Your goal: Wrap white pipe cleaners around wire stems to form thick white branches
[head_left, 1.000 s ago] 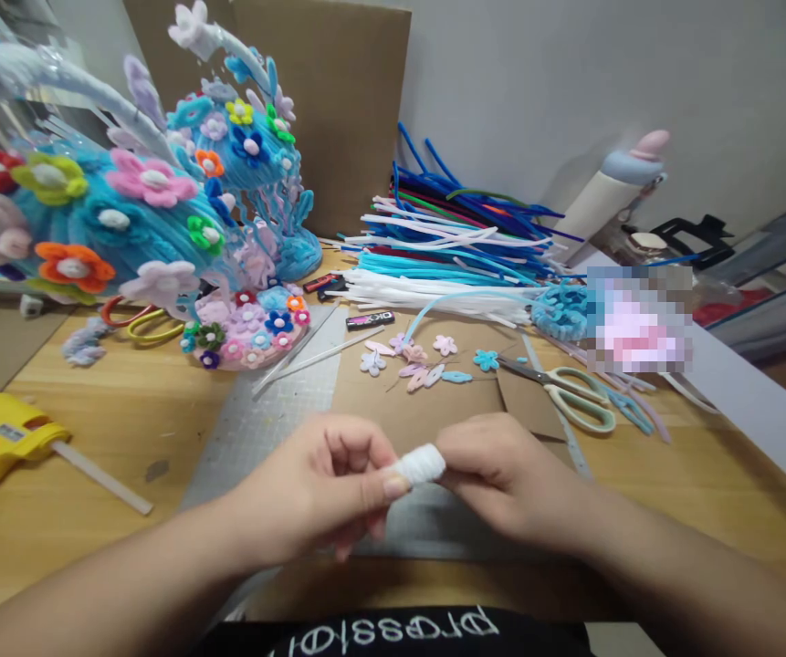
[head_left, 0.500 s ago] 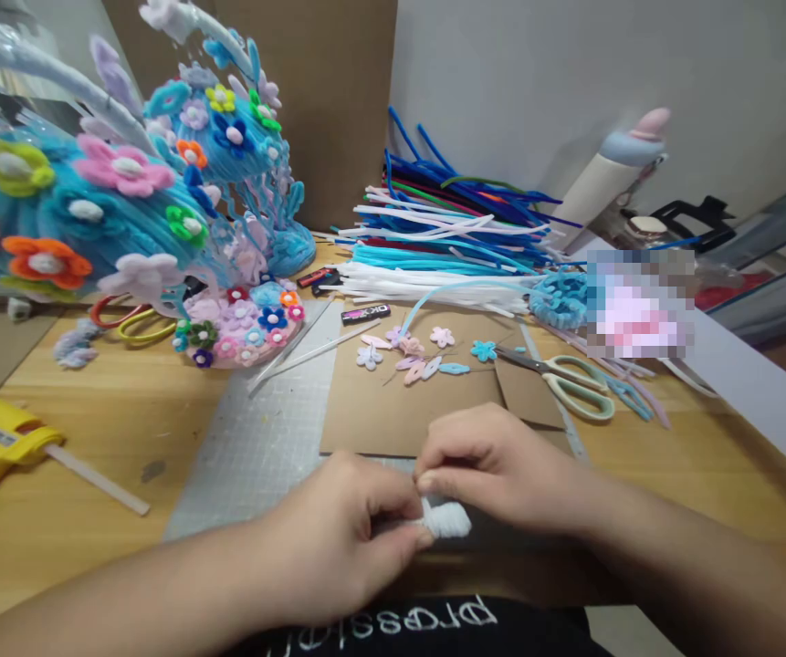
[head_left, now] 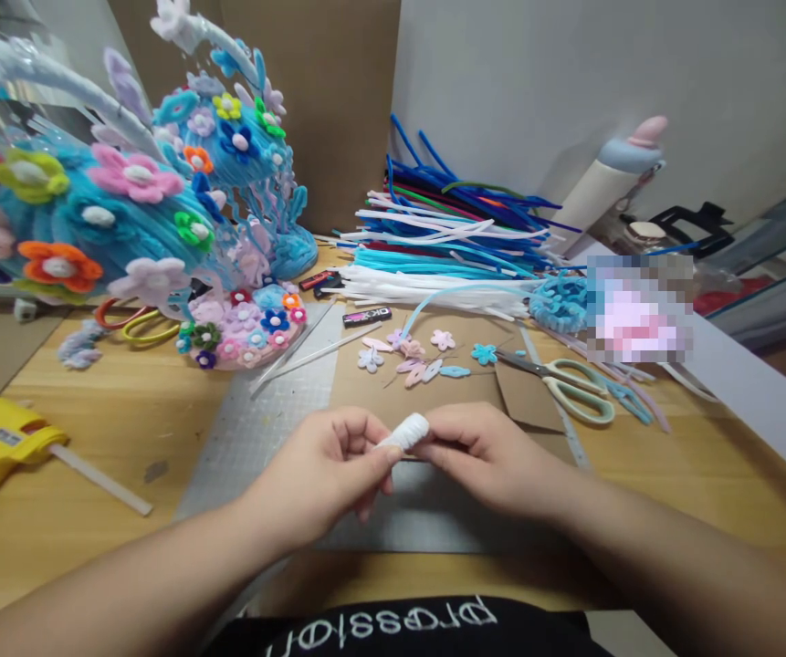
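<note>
A small, thick white wound piece point(head_left: 409, 432), apparently of pipe cleaner or yarn, is raised over the mat at a slant. My left hand point(head_left: 338, 465) pinches its lower left end between thumb and fingers. Against its right side my right hand point(head_left: 488, 452) is closed, thumb and forefinger pressed together; the tips partly hide what they grip. Beyond my hands, small pipe-cleaner flowers and leaves, among them a blue flower point(head_left: 484, 353) and a pink flower point(head_left: 443, 340), lie on a piece of cardboard point(head_left: 365, 397).
Scissors point(head_left: 574, 388) lie right of the flowers. At left is a yellow glue gun point(head_left: 5, 443); flower-covered blue lamps point(head_left: 111, 219) stand behind it. A pipe-cleaner pile point(head_left: 440, 260) lies at the back, a bottle point(head_left: 594, 187) beside it. A grey cutting mat point(head_left: 228, 456) is underneath.
Both hands have moved up and away from my body with the white piece. It has turned from lying level to slanting up to the right, and the left-hand fingers have shifted around it.
</note>
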`<state>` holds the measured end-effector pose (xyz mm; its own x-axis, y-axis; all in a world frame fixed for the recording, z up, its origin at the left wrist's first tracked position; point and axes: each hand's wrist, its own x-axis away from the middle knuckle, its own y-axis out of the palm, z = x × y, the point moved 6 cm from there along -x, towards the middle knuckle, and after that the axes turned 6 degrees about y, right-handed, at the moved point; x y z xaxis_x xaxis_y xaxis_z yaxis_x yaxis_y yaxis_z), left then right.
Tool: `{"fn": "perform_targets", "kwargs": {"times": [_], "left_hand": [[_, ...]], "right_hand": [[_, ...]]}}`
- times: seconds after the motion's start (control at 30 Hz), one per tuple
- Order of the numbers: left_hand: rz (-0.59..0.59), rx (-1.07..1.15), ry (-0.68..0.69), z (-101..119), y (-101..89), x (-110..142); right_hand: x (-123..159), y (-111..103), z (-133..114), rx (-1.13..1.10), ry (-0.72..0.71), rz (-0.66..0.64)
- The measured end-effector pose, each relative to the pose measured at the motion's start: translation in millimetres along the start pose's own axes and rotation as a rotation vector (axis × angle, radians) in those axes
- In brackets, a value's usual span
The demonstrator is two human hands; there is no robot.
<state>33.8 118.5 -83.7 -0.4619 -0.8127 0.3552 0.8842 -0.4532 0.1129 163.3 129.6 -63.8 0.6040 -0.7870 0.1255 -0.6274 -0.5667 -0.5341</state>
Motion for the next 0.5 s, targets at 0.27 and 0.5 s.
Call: {"fn": "perform_targets", "kwargs": {"times": [0.27, 0.5], "left_hand": [[0.117, -0.009, 0.039, 2, -1.0, 1], [0.096, -0.199, 0.046, -4, 2.4, 1]], "right_hand": [[24, 11, -30, 0.638, -0.408, 0.312], [30, 16, -32, 0.711, -0.53, 0.29]]}}
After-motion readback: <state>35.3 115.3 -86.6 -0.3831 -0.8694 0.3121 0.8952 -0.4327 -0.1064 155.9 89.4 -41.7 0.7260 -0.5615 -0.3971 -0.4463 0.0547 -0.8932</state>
